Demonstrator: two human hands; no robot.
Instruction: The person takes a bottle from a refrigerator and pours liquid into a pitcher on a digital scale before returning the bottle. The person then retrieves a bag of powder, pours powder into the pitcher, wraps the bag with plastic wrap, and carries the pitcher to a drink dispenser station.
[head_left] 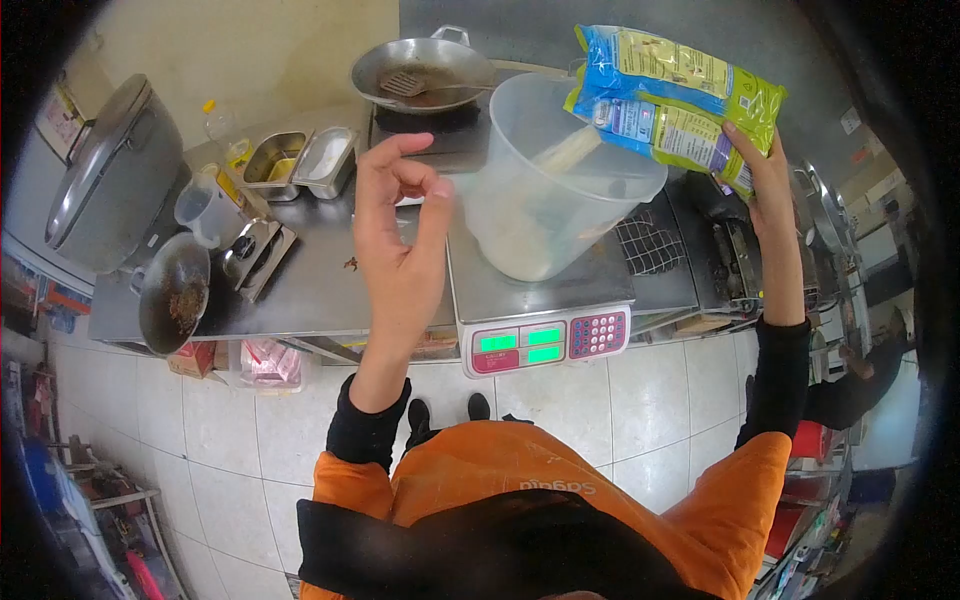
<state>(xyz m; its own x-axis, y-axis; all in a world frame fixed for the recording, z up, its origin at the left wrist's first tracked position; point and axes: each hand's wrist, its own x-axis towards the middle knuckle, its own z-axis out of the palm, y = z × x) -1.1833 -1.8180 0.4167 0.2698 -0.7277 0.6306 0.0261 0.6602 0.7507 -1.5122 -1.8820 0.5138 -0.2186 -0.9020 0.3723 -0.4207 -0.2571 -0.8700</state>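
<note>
My right hand [765, 175] grips the end of a blue and green printed bag [680, 100], which is tipped to the left. Pale powder [570, 150] streams from its mouth into a large translucent plastic jug [520, 210], where more powder lies at the bottom. Under the jug is a scale [545, 300] with a pink and white front and lit green displays. Raised just left of the jug, my left hand [403, 225] holds nothing, its fingers bent and apart.
A wok [425, 65] with a slotted spatula stands behind the jug. To the left are metal trays [275, 160], a small jug [205, 200], another wok [175, 295] and a big lidded pot [115, 180]. A wire rack [650, 243] lies right of the scale. Another person's dark sleeve [850, 395] shows at far right.
</note>
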